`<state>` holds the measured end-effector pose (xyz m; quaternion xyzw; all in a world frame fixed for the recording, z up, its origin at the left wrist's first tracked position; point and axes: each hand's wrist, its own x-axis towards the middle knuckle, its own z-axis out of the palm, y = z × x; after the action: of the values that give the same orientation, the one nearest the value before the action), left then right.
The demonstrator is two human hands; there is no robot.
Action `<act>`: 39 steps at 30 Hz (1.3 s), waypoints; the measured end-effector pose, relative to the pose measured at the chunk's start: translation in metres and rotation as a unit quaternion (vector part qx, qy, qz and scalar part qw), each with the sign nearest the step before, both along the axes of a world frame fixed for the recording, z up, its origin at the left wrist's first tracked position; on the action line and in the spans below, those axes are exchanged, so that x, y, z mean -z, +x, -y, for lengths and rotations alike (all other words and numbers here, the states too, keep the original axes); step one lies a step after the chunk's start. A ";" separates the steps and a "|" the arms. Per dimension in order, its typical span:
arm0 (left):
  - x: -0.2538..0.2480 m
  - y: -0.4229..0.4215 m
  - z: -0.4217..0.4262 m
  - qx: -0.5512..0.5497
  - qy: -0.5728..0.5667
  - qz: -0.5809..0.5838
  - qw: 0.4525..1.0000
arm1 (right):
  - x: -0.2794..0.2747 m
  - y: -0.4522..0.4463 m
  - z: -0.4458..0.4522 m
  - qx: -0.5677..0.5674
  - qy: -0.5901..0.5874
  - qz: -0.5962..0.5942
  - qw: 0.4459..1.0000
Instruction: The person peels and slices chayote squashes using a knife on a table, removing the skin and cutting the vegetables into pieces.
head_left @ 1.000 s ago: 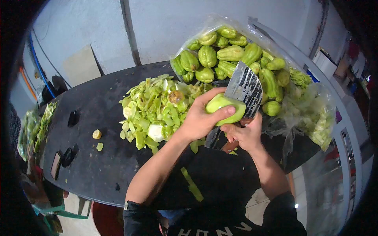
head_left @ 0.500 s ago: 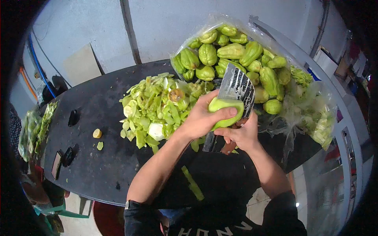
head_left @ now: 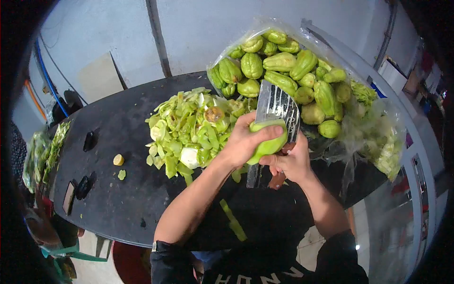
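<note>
My left hand [head_left: 244, 142] is wrapped round a peeled pale green chayote [head_left: 270, 138], thumb across its top. In my right hand [head_left: 295, 161] is the brown handle of a wide-bladed knife [head_left: 279, 105]. The blade stands up behind the chayote, touching or very close to it, with pale wet streaks on its face. Below the chayote a dark flat strip [head_left: 253, 176] shows; what it belongs to I cannot make out. Left of my hands lies a heap of green peelings [head_left: 189, 135], with a browned cut piece [head_left: 214, 114] on top.
A clear plastic bag of unpeeled chayotes [head_left: 251, 65] lies open at the back right. Beside it sits another bag of pale green pieces [head_left: 385, 154]. On the black table [head_left: 127, 189] are a yellowish piece [head_left: 118, 160], a dark-edged flat object [head_left: 68, 198] and a long peel strip [head_left: 232, 220].
The chayote and the knife have shifted slightly left, and the blade's tip is lower. Both hands keep their grip.
</note>
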<state>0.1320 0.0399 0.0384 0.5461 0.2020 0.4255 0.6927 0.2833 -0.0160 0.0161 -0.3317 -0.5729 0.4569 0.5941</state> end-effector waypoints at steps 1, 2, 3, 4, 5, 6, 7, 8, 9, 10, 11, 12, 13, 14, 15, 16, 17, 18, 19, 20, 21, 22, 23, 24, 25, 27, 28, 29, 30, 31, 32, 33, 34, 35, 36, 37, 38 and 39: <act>0.001 0.001 -0.002 0.007 0.008 0.026 1.000 | 0.003 -0.002 0.000 0.000 -0.001 0.000 1.000; 0.003 0.005 0.002 -0.018 -0.005 0.065 0.998 | 0.005 -0.003 0.000 0.004 -0.018 -0.024 1.000; 0.002 0.005 0.002 -0.019 -0.005 0.066 0.998 | 0.006 -0.003 0.000 0.007 -0.036 -0.047 0.998; 0.001 0.006 0.003 -0.026 -0.006 0.064 0.998 | 0.006 -0.003 0.000 0.007 -0.035 -0.047 0.998; 0.000 0.007 0.003 -0.032 -0.007 0.060 0.998 | 0.006 -0.002 -0.001 0.002 -0.029 -0.051 0.998; 0.001 0.006 0.002 -0.032 -0.008 0.059 0.998 | 0.006 -0.002 0.000 -0.004 -0.024 -0.055 0.998; 0.002 0.004 0.001 -0.037 0.005 0.028 0.999 | 0.005 -0.002 0.000 -0.004 -0.024 -0.055 0.998; 0.001 0.004 -0.001 -0.040 0.019 -0.003 0.999 | 0.003 0.000 0.001 -0.010 -0.033 -0.028 0.999; 0.001 0.003 -0.002 -0.039 0.020 -0.003 0.999 | 0.002 0.002 0.001 -0.015 -0.042 -0.002 0.999; 0.001 0.002 -0.002 -0.041 0.033 -0.024 0.998 | 0.002 0.002 0.001 -0.014 -0.042 -0.002 0.999; 0.001 0.002 -0.001 -0.043 0.043 -0.044 0.997 | 0.003 0.003 0.001 -0.019 -0.049 0.006 0.999; 0.001 0.002 0.001 -0.043 0.043 -0.044 0.997 | 0.003 0.004 0.001 -0.024 -0.055 0.015 0.998; 0.000 0.003 0.004 -0.041 0.026 -0.020 0.999 | 0.003 0.004 0.001 -0.024 -0.053 0.016 0.998; -0.001 0.004 0.006 -0.041 0.008 0.004 0.999 | 0.002 0.003 0.001 -0.021 -0.043 0.008 0.999; 0.001 0.005 0.006 -0.043 0.009 0.004 0.999 | 0.003 0.001 0.001 -0.020 -0.035 -0.001 0.999; 0.005 0.008 0.005 -0.055 0.009 0.020 0.998 | 0.004 -0.001 0.001 -0.020 -0.034 -0.002 0.999; 0.007 0.010 0.003 -0.065 0.009 0.036 0.997 | 0.005 -0.002 0.000 -0.014 -0.046 0.000 0.999; 0.006 0.010 0.003 -0.064 0.009 0.035 0.997 | 0.006 -0.002 0.001 -0.008 -0.060 0.002 0.998; 0.003 0.008 0.003 -0.059 0.007 0.018 0.998 | 0.004 -0.002 0.001 -0.006 -0.059 0.001 0.998; 0.001 0.007 0.003 -0.055 0.004 0.001 0.998 | 0.002 -0.002 0.002 -0.021 -0.067 0.016 0.997; -0.002 0.007 0.006 -0.053 0.003 0.000 0.999 | 0.001 -0.002 0.003 -0.035 -0.076 0.029 0.996; -0.004 0.006 0.010 -0.076 -0.005 -0.024 0.997 | 0.003 -0.003 0.004 -0.034 -0.078 0.029 0.996; -0.006 0.006 0.011 -0.099 -0.011 -0.045 0.994 | 0.003 -0.003 0.003 -0.026 -0.065 0.032 0.997; -0.006 0.006 0.012 -0.100 -0.011 -0.044 0.994 | 0.004 -0.003 0.002 -0.019 -0.054 0.036 0.998; -0.006 0.005 0.011 -0.065 -0.007 -0.015 0.998 | 0.003 -0.004 0.002 -0.022 -0.053 0.038 0.998; -0.004 0.001 0.007 -0.034 -0.001 0.011 0.999 | 0.001 -0.006 0.002 -0.004 -0.038 0.032 0.999; 0.000 0.000 0.001 -0.024 -0.023 0.022 0.999 | 0.001 -0.006 0.001 -0.007 -0.038 0.032 0.999; 0.005 0.000 -0.004 -0.013 -0.046 0.032 0.998 | 0.002 -0.005 0.000 -0.011 -0.063 0.012 0.998; 0.006 0.001 -0.009 0.002 -0.081 0.025 0.996 | 0.003 -0.005 -0.002 -0.014 -0.087 -0.009 0.996; 0.008 0.001 -0.009 0.001 -0.080 0.024 0.996 | 0.003 -0.006 -0.002 -0.015 -0.086 -0.011 0.996; 0.010 0.003 -0.009 -0.012 -0.128 0.074 0.989 | 0.003 -0.008 -0.002 -0.014 -0.099 -0.030 0.995; 0.008 0.006 -0.009 -0.023 -0.173 0.124 0.977 | 0.003 -0.007 -0.004 -0.014 -0.109 -0.049 0.993; 0.014 0.006 -0.018 -0.028 -0.187 0.119 0.975 | 0.006 -0.004 -0.008 -0.020 -0.104 -0.048 0.993; 0.017 0.005 -0.019 -0.028 -0.186 0.119 0.975 | 0.006 -0.001 -0.009 -0.020 -0.103 -0.048 0.993; 0.015 0.004 -0.017 -0.005 -0.224 0.156 0.962 | 0.005 0.001 -0.010 -0.014 -0.111 -0.066 0.992; 0.014 0.003 -0.015 0.018 -0.263 0.191 0.945 | 0.004 0.004 -0.009 -0.009 -0.122 -0.084 0.989; 0.017 0.002 -0.015 -0.002 -0.280 0.201 0.939 | 0.003 0.006 -0.010 -0.008 -0.104 -0.090 0.991; 0.018 0.002 -0.018 -0.001 -0.279 0.200 0.939 | 0.002 0.011 -0.011 -0.008 -0.103 -0.090 0.991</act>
<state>0.1336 0.0580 0.0201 0.2345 0.1705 0.4537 0.8427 0.2944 -0.0050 0.0145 -0.3438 -0.4698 0.5460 0.6024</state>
